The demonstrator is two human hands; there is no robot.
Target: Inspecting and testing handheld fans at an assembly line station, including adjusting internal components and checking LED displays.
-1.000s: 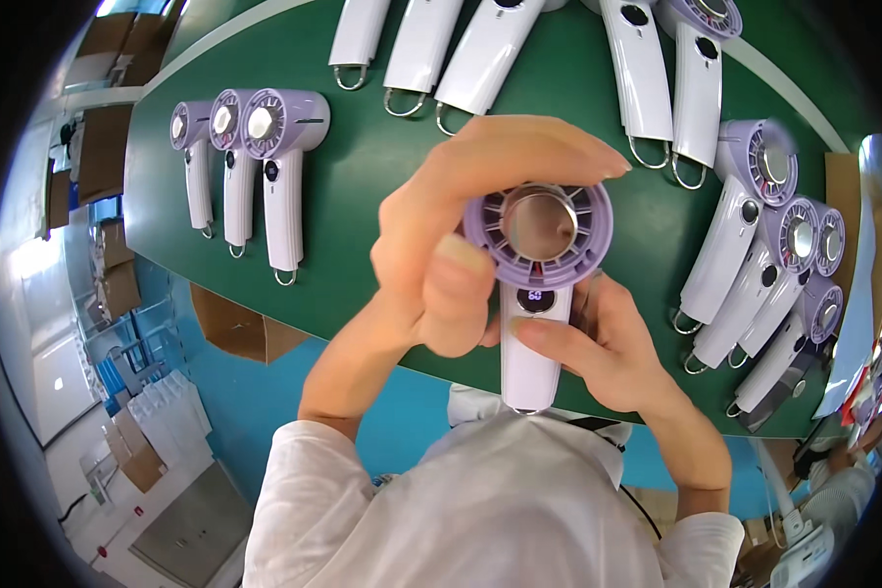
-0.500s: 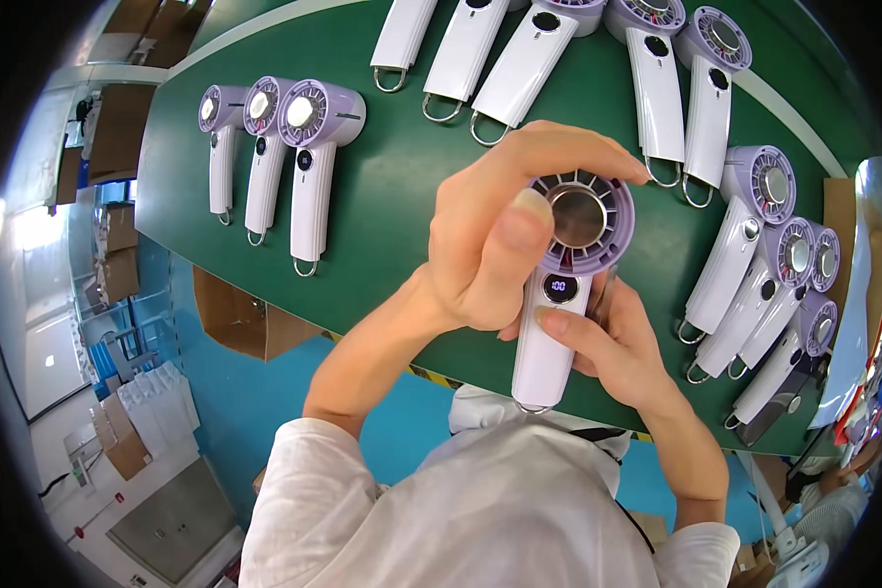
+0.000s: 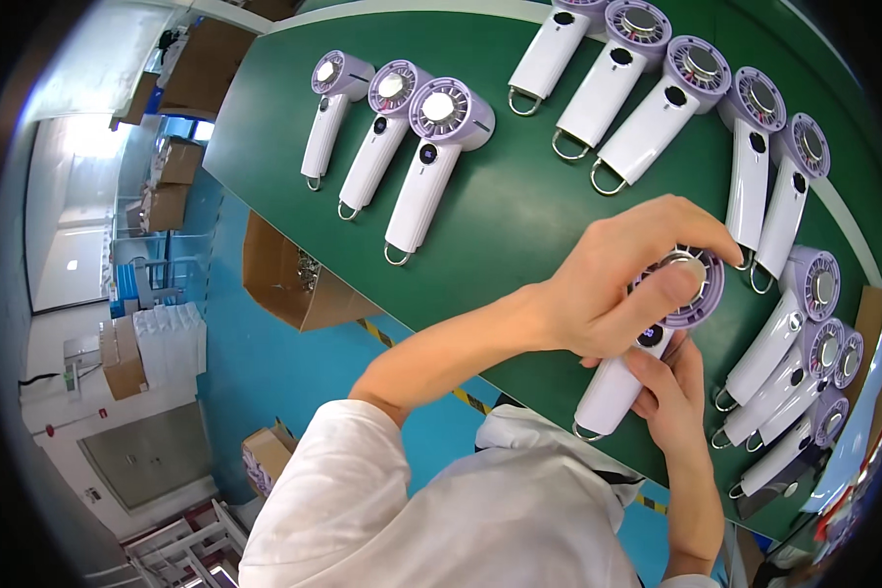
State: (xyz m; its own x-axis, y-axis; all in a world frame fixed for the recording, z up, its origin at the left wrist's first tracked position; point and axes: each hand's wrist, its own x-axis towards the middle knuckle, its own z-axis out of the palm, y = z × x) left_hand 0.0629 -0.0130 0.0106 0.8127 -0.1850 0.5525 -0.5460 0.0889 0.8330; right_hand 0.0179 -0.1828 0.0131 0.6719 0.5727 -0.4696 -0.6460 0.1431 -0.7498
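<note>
A white handheld fan (image 3: 610, 394) with a purple round head is held over the front edge of the green table, tilted so its metal loop points down to the left. My left hand (image 3: 619, 284) curves round the fan's head, its thumb lying across the silver centre of the grille. Lower down, my right hand (image 3: 674, 390) grips the handle, the thumb just below the small lit display. The left hand and thumb cover much of the grille.
Three similar fans (image 3: 429, 186) lie at the table's left. More fans (image 3: 647, 118) lie along the far side, and another group (image 3: 769, 348) at the right. An open cardboard box (image 3: 309, 274) stands below the left table edge (image 3: 363, 284).
The view has turned, so the table and fans appear shifted. The held fan now tilts more, and my left thumb has moved from the head's side onto its centre.
</note>
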